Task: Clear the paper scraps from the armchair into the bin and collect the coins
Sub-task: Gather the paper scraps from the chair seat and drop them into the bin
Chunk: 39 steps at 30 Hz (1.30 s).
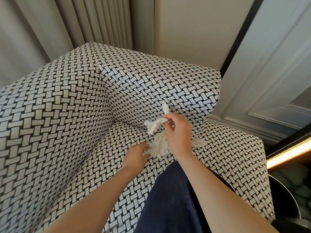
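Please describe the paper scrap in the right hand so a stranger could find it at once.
Look at the armchair covered in black-and-white basket-weave fabric, at the back of its seat. There the right hand pinches a long twisted strip of white tissue. Unlike the crumpled whitish wad below it, which the left hand touches, this strip is raised off the seat.

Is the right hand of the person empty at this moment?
No, the right hand pinches a white crumpled paper scrap lifted over the black-and-white woven-pattern fabric armchair.
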Each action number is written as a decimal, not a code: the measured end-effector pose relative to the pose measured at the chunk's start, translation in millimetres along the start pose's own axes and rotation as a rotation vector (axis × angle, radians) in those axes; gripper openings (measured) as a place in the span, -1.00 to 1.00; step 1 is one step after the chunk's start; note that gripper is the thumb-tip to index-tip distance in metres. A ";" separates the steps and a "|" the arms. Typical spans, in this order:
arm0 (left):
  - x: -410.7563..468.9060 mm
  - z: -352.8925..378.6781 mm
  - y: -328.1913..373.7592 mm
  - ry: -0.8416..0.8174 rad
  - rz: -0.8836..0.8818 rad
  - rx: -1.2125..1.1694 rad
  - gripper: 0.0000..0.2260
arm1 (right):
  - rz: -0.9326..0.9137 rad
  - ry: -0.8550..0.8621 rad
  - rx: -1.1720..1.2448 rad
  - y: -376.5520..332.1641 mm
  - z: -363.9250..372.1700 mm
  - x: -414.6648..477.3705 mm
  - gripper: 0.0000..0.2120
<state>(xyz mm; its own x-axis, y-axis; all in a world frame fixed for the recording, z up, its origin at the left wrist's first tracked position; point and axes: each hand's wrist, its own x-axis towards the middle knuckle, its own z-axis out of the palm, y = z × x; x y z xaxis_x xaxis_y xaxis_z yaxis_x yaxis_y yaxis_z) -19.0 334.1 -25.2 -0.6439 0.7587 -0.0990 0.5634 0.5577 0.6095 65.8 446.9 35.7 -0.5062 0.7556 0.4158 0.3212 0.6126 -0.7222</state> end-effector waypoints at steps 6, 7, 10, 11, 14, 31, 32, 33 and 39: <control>-0.6 -19.1 0.0 -0.101 -0.011 -0.005 -0.81 | 0.062 0.020 0.039 -2.8 -4.7 -1.3 -0.87; -0.3 -23.1 1.2 -0.127 -0.018 -0.003 -0.81 | 0.070 0.024 0.063 -4.2 -7.7 -1.5 -0.88; -2.1 -38.0 13.2 -0.179 0.001 0.002 -0.73 | 0.136 0.051 0.175 -10.0 -20.9 -4.4 -0.90; -3.3 -43.6 18.8 -0.183 0.014 -0.005 -0.71 | 0.176 0.073 0.215 -10.9 -25.4 -5.0 -0.90; -6.4 -58.0 34.6 -0.168 0.080 0.014 -0.70 | 0.313 0.133 0.348 -9.1 -44.2 -10.4 -0.90; -26.5 -18.2 204.6 -0.337 0.396 -0.029 -0.74 | 0.569 0.197 0.228 83.3 -224.3 -88.1 -0.81; -27.1 -6.9 215.7 -0.359 0.407 -0.038 -0.74 | 0.587 0.238 0.229 89.3 -232.7 -92.8 -0.80; -27.0 1.2 222.5 -0.375 0.414 -0.038 -0.75 | 0.606 0.272 0.237 92.5 -237.4 -96.0 -0.80; -32.5 71.2 275.5 -0.529 0.471 -0.081 -0.68 | 0.831 0.460 0.226 152.3 -273.9 -118.8 -0.89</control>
<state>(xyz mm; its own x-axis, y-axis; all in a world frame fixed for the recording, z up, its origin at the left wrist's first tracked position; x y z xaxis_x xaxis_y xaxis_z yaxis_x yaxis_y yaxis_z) 193.9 487.0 90.0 0.0080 0.9860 -0.1667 0.6665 0.1190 0.7360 394.1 514.0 27.7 0.1889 0.9729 -0.1334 0.2490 -0.1788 -0.9518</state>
